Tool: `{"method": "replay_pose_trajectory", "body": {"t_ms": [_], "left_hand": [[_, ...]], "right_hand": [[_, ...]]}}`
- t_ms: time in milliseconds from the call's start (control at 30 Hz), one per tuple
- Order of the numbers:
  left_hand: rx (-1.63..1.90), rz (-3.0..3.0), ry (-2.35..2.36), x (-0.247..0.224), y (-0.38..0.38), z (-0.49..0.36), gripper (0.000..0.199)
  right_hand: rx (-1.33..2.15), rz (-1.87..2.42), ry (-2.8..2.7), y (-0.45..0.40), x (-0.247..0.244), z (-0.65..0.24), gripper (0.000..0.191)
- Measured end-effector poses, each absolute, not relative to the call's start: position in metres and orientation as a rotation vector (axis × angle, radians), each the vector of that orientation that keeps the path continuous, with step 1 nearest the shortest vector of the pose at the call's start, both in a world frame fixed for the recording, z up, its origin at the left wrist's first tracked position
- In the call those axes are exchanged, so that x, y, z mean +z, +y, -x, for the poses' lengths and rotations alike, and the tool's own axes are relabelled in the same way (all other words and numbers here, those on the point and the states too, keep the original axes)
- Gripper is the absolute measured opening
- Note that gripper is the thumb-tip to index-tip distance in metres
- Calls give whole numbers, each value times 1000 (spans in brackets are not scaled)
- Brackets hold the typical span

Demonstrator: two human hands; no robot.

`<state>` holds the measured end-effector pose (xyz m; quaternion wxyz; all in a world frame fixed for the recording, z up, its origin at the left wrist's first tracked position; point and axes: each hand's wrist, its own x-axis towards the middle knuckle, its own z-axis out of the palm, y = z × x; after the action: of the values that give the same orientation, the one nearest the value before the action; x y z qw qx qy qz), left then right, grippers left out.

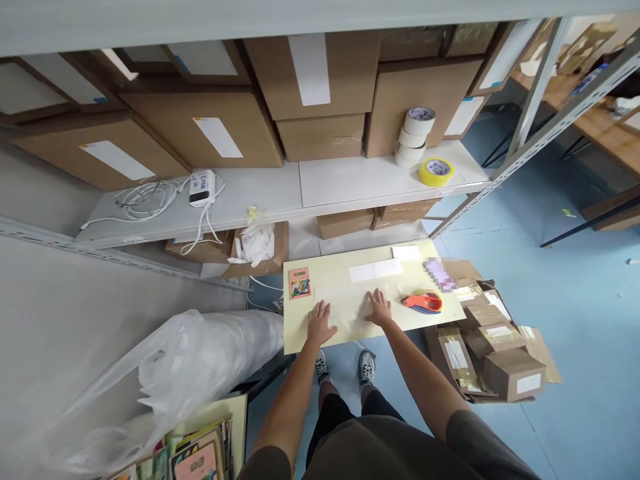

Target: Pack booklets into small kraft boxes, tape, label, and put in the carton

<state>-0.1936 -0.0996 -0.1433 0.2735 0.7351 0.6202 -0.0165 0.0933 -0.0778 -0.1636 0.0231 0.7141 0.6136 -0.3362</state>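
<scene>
- The fingers of the left hand point(320, 323) are open and spread, the palm laid down near the front edge of the desk, left of its middle; they grip nothing.
- The fingers of the right hand point(380, 308) are also open and spread, pressed down around the middle of the desk.
- Between and under the hands, a translucent sheet point(345, 307) lies flat on the middle of the desk point(300, 330); its outline is hard to make out.
- A white paper strip point(376, 269) lies on the desk just beyond the hands, with a smaller white slip point(406, 253) by the far edge.
- A colorful booklet point(299, 284) lies at the left end of the desk.
- An orange-and-blue tape dispenser point(424, 303) rests on the right part of the desk, and a blurred purple object point(440, 275) lies near the right edge.
- Right of the desk is a pile of small cardboard boxes point(500, 340).
- Left of the desk is a large bundle of clear plastic point(210, 353), with books point(197, 460) nearer the person.
- Beyond the desk stands a shelf point(345, 180) bearing a yellow tape roll point(436, 172), a stack of white rolls point(415, 137), a white power strip point(202, 188) and large cartons point(210, 127).
</scene>
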Motion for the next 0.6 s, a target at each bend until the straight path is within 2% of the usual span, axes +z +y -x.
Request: {"method": "replay_pose_trajectory", "body": {"t_ms": [167, 267, 367, 467, 600], "left_hand": [[291, -1850, 1750, -132, -89, 213, 61], [426, -1747, 1814, -131, -70, 241, 58], [459, -1610, 1902, -136, -48, 275, 65], [416, -1469, 1921, -145, -30, 306, 71], [504, -1332, 1776, -158, -14, 346, 63]], "right_hand": [[-1098, -2290, 2115, -59, -132, -35, 72], [-1199, -2223, 2291, -38, -116, 18, 59], [-1271, -2078, 2330, -16, -111, 74, 57], [-1258, -1930, 2253, 0, -117, 125, 62], [-1157, -1750, 2191, 4, -129, 181, 64]]}}
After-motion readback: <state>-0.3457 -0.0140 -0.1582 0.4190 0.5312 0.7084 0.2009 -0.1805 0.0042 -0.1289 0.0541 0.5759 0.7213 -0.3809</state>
